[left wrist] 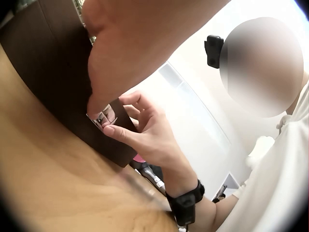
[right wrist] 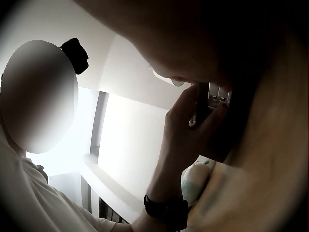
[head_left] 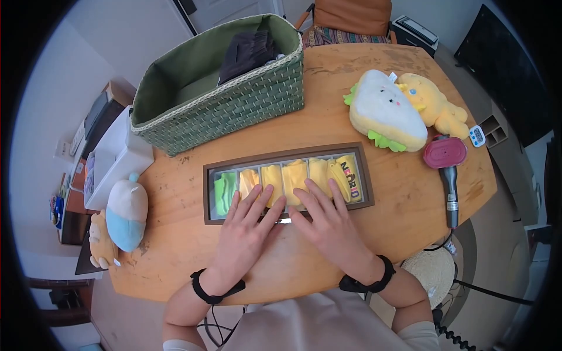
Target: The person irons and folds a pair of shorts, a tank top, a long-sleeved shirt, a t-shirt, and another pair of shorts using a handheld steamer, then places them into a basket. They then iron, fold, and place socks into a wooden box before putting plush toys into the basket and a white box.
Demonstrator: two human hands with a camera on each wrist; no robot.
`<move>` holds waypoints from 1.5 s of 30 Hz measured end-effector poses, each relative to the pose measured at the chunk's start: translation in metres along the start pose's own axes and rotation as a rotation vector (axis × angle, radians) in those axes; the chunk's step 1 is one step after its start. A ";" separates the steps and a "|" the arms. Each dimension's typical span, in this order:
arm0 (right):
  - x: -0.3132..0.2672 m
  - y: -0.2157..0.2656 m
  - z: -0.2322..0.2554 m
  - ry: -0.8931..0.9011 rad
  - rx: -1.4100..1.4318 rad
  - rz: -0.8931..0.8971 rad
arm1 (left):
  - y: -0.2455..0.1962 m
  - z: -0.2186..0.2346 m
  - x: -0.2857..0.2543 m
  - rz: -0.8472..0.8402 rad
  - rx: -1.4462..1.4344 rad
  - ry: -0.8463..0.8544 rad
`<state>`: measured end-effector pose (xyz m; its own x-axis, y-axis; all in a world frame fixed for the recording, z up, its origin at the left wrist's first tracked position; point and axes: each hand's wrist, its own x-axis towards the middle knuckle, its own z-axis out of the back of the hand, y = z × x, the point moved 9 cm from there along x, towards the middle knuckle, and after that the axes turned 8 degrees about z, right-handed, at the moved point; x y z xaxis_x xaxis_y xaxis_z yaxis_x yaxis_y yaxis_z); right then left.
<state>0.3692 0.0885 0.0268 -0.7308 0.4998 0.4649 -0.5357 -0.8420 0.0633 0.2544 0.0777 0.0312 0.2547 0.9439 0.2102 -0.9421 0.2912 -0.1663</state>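
A long dark brown box (head_left: 366, 174) lies across the table in front of me, with a row of folded cloths in its compartments. The leftmost cloth is a green one (head_left: 223, 192); the others are yellow, and the yellow cloth (head_left: 346, 175) at the right end bears printed letters. My left hand (head_left: 243, 231) rests its spread fingers over the left middle of the box top. Beside it, my right hand (head_left: 333, 234) lays its fingers over the right middle. Both thumbs are close to a metal clasp (left wrist: 104, 120) on the near side.
Behind the box stands a green woven basket (head_left: 234, 111) with dark clothing (head_left: 249, 55) inside. Plush toys (head_left: 386, 111) sit at the right, near a pink-headed device (head_left: 446, 153) and a small timer (head_left: 477, 136). A blue-and-white plush (head_left: 127, 213) and a white bin (head_left: 117, 158) are at the left.
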 end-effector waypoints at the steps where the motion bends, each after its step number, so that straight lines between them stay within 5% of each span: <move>1: -0.001 0.003 -0.004 0.000 0.002 0.000 | 0.000 0.000 0.000 0.001 0.001 0.001; 10: 0.001 0.006 0.005 0.028 -0.151 0.036 | -0.008 -0.002 -0.001 -0.102 0.202 -0.009; 12: -0.003 -0.017 0.021 0.066 0.303 -0.077 | 0.002 0.018 0.002 -0.056 0.042 0.034; 13: -0.005 -0.021 0.031 0.060 0.309 -0.058 | 0.009 0.025 0.000 -0.013 -0.132 0.090; 15: -0.023 -0.064 0.060 -0.212 0.377 -0.383 | 0.031 0.040 -0.006 0.045 -0.097 -0.003; 17: -0.036 -0.087 0.060 -0.248 0.374 -0.505 | 0.082 0.050 -0.016 0.327 -0.355 -0.183; 19: -0.059 -0.111 0.051 -0.282 0.364 -0.634 | 0.119 0.040 -0.022 0.382 -0.354 -0.244; 21: -0.067 -0.121 0.019 -0.046 0.232 -0.656 | 0.168 -0.006 -0.036 0.808 -0.825 -0.033; 22: -0.065 -0.122 0.020 -0.054 0.229 -0.635 | 0.165 -0.022 -0.034 0.753 -0.834 0.176; 24: -0.069 -0.122 -0.004 0.028 0.746 -0.787 | 0.157 -0.031 -0.034 0.718 -0.875 0.225; 27: -0.069 -0.120 -0.013 -0.077 1.079 -0.713 | 0.151 -0.051 -0.042 0.645 -0.962 0.327; 31: -0.065 -0.110 -0.014 -0.080 1.106 -0.640 | 0.153 -0.058 -0.053 0.640 -1.066 0.326; 33: -0.063 -0.105 -0.014 -0.155 1.203 -0.623 | 0.160 -0.049 -0.056 0.650 -1.518 0.114; 36: -0.050 -0.090 -0.004 -0.237 1.312 -0.571 | 0.168 -0.028 -0.056 0.726 -1.678 -0.130; 43: -0.037 -0.100 0.012 -0.363 1.320 -0.551 | 0.180 -0.018 -0.063 0.644 -1.977 -0.222; 45: -0.031 -0.096 0.019 -0.757 1.715 -0.427 | 0.177 -0.033 -0.068 0.754 -2.125 -0.215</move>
<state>0.4510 0.1500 0.0227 -0.1220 0.9148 0.3851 0.6696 -0.2106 0.7123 0.0778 0.0701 -0.0446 -0.0780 0.9439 -0.3208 0.7295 -0.1653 -0.6637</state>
